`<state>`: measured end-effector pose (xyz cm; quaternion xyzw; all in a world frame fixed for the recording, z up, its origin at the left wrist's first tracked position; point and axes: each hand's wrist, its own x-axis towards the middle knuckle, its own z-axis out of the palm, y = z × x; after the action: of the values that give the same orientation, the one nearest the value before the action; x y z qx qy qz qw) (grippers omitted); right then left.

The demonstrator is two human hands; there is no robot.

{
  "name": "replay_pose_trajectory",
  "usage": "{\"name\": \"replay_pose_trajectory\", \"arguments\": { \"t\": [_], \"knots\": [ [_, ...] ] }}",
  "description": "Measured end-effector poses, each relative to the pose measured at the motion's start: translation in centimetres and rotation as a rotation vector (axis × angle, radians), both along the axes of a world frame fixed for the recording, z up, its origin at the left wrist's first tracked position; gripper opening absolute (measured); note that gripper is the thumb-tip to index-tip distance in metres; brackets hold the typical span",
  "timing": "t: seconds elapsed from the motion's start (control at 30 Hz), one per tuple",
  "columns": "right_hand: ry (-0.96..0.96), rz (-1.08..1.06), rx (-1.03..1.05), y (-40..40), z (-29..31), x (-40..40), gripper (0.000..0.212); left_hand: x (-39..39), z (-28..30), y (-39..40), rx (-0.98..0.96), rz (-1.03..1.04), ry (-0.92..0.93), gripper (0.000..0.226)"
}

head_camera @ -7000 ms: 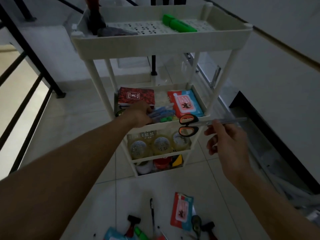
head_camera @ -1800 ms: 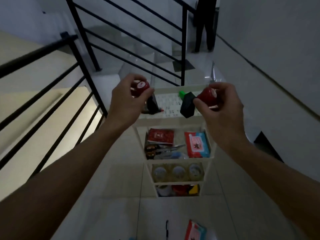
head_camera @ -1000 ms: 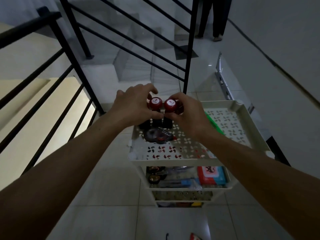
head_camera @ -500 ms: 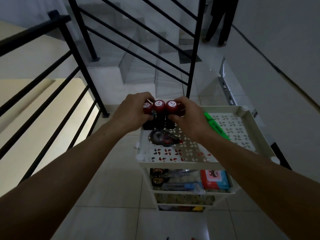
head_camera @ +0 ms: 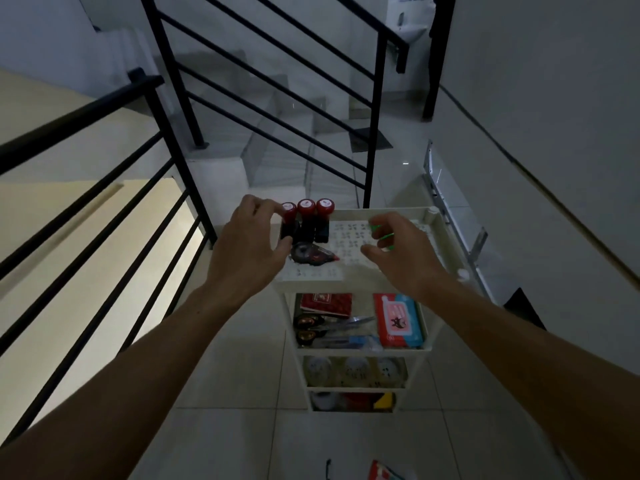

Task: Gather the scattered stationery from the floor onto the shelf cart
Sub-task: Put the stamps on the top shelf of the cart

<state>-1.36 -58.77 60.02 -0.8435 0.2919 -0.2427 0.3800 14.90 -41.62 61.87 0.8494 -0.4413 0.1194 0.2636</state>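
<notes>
- Stationery sits across the tiers of the white shelf cart (head_camera: 440, 223), which stands on the tiled floor (head_camera: 242, 438) beside a black stair railing (head_camera: 375, 133).
- Three red-capped stamps (head_camera: 306, 220) stand upright in a row at the far left corner of the top tray, touching one another.
- My left hand (head_camera: 249, 251) is at the leftmost stamp, fingertips curled on its cap and thumb at its dark base (whether I truly grip it or only touch it, I cannot tell).
- My right hand (head_camera: 401, 254) hovers above the top tray with loosely bent, spread fingers, holding nothing; a green highlighter (head_camera: 381, 233) shows between them.
- A correction tape dispenser (head_camera: 311, 254) lies flat on the tray just in front of the stamps.
- Second tier: a red notebook (head_camera: 327, 303), orange-handled scissors (head_camera: 311, 329) and a pink-and-blue wipes pack (head_camera: 398, 320).
- Third tier: three clear tape rolls (head_camera: 353, 370) side by side.
- On the floor near me lie a black pen (head_camera: 328, 469) and a red-and-blue packet (head_camera: 381, 472), both cut off by the bottom edge.
</notes>
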Motion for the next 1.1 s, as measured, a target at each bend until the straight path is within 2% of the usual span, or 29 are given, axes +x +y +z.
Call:
{"name": "replay_pose_trajectory", "arguments": {
  "t": [0.17, 0.3, 0.5, 0.77, 0.87, 0.97, 1.1],
  "knots": [
    [-0.032, -0.011, -0.022, 4.7, 0.4, -8.2, 0.031, -8.9, -0.1, 5.8, -0.055, -0.046, 0.084, 0.024],
    [-0.058, -0.025, -0.081, 8.6, -4.4, -13.5, 0.022, -14.6, -6.3, 11.3, -0.002, -0.062, 0.167, 0.018],
    [-0.021, -0.036, 0.085, 14.7, -17.3, -19.7, 0.014, -18.2, -18.6, 19.0, 0.176, -0.002, 0.317, 0.022],
    [0.156, -0.087, 0.22, 21.6, -37.4, -26.8, 0.019, -21.4, -37.4, 27.7, 0.359, 0.086, 0.491, 0.014],
    [0.212, -0.139, 0.27, 24.5, -44.8, -29.2, 0.014, -22.9, -45.4, 31.3, 0.349, 0.163, 0.625, 0.011],
    [0.264, -0.217, 0.42, 28.4, -52.0, -32.5, 0.016, -27.1, -52.3, 35.8, 0.357, 0.309, 0.775, 0.008],
    [0.37, -0.132, 0.529, 34.5, -60.7, -35.8, 0.027, -31.8, -61.0, 40.4, 0.405, 0.354, 0.907, 0.013]
  ]
}}
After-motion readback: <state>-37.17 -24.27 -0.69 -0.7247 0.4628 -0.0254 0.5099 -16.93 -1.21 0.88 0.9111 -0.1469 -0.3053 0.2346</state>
